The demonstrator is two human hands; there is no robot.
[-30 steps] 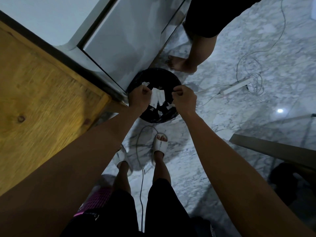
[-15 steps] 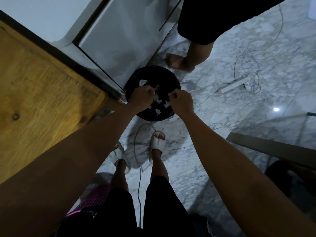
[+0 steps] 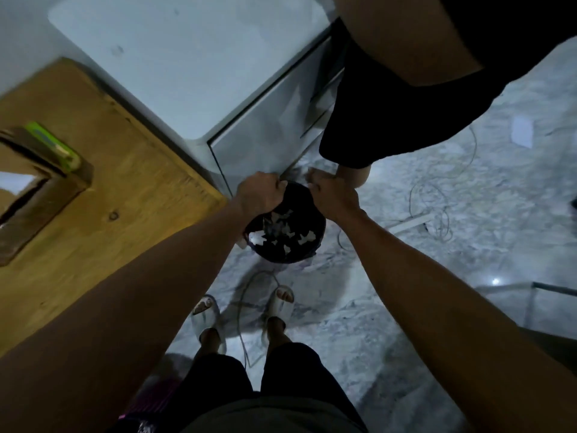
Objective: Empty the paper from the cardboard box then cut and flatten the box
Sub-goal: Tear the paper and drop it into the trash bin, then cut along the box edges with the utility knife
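**Paper Is in the Bin, the Box Comes Next**

Both hands are over the black bin [image 3: 285, 232] on the floor. The left hand [image 3: 259, 190] and the right hand [image 3: 332, 190] are curled tight like fists, but I cannot tell if they pinch anything. White paper bits [image 3: 281, 228] lie inside the bin. The cardboard box [image 3: 40, 189] sits on the wooden table [image 3: 125, 170], left of the bin. I think it is not cut or flat yet.

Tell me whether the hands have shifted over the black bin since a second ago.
Yes. Both hands, left and right, have gone from above the bin's middle to its far rim, toward the white cabinet.
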